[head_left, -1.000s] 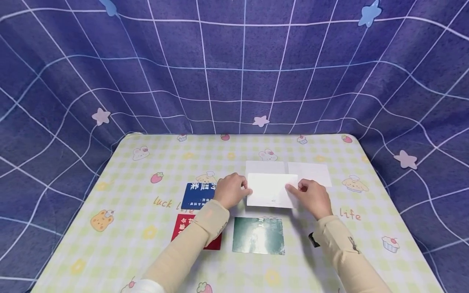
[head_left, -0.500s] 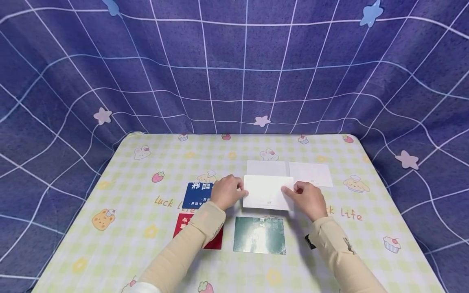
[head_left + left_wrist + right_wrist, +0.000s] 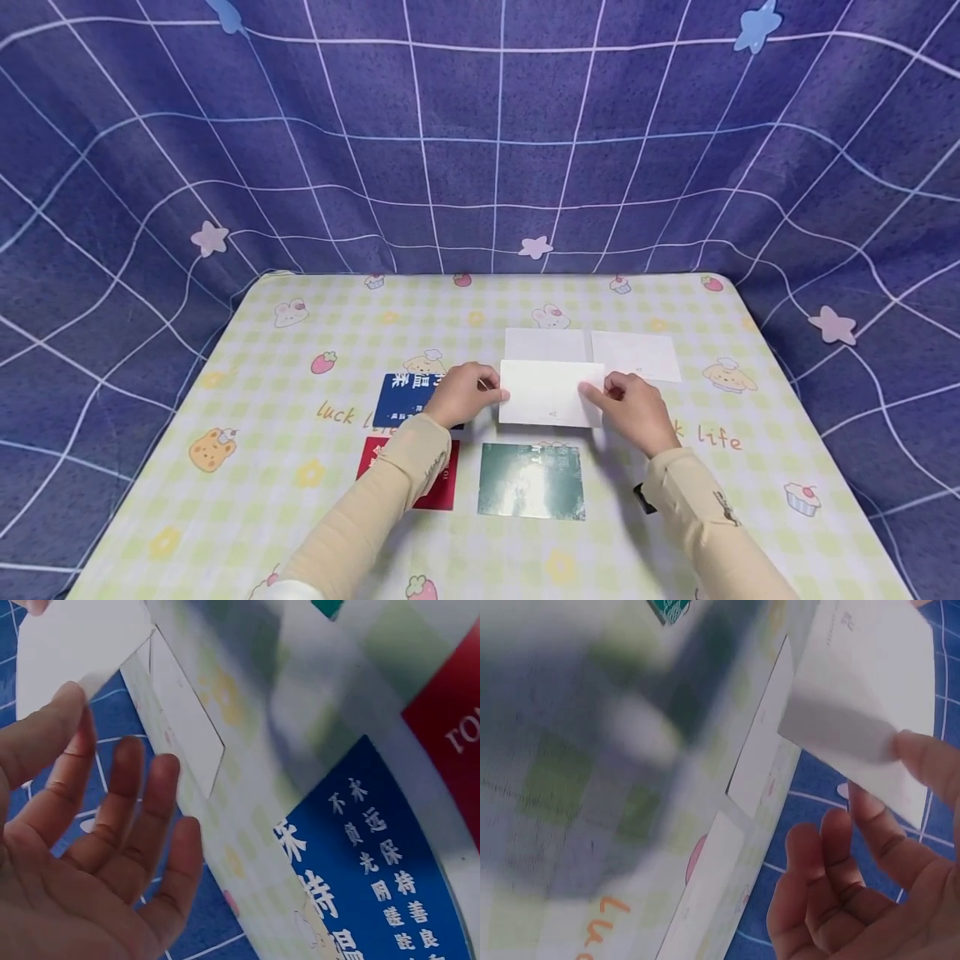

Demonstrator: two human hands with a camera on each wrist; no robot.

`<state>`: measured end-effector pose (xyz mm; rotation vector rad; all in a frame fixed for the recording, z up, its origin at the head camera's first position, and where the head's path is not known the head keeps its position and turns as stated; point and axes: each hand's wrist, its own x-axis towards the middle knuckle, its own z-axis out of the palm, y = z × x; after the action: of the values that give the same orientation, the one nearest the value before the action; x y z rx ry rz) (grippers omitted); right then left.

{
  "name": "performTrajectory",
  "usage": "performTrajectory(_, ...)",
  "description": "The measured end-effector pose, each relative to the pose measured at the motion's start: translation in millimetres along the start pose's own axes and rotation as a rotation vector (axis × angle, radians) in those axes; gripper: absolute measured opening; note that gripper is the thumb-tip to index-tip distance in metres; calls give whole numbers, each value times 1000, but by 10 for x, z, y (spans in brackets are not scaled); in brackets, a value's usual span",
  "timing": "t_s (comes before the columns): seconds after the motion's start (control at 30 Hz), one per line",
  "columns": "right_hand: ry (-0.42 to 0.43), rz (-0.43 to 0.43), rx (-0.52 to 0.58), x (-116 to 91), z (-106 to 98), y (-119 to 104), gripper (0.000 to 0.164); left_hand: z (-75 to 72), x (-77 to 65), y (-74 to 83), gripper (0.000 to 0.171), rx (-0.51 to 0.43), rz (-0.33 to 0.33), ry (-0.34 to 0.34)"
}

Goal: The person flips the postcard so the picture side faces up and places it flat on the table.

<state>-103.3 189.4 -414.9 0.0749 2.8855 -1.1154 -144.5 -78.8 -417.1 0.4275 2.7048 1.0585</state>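
This looks to me like a homelike corner, though I cannot tell to which kind of building it belongs. A dark blue curtain [image 3: 457, 100] closes it at the far side and also at left and right, with wavy pale lines [image 3: 494, 207] and stars [image 3: 535, 247] as its pattern. It is mostly the tablecloth [image 3: 225, 533] that gives the domestic feeling: soft green and white checks, with printed strawberries [image 3: 324, 362], cupcakes [image 3: 802, 498] and rabbits [image 3: 290, 313], and the words "luck life" [image 3: 352, 415] in orange letters.
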Motion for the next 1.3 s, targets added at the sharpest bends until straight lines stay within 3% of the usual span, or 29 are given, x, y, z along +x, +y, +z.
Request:
performTrajectory(0.17, -2, -18, 55, -5, -72, 61, 43, 1, -15, -26, 15, -52, 49, 14)
performTrajectory(0.4, -16, 132, 103, 3, -170, 136, 76, 20, -26, -38, 18, -83, 75, 62)
performTrajectory(0.57, -62, 170, 115, 36, -139, 158, 88, 19, -34, -41, 20, -90, 110, 86)
performTrajectory(0.7, -119, 178, 110, 36, -125, 147, 80, 14, -35, -23, 20, -83, 159, 111)
performTrajectory(0.9, -123, 134, 164, 36, -113, 156, 56, 25, -5, -20, 14, -54, 189, 182)
performTrajectory(1.13, -136, 145, 274, 30, -116, 193, 60, 50, 22, -12, 8, -48, 189, 203)
performTrajectory(1.3, -112, 161, 316, 45, -123, 190, 51, 66, 4, 2, 19, -39, 190, 213)
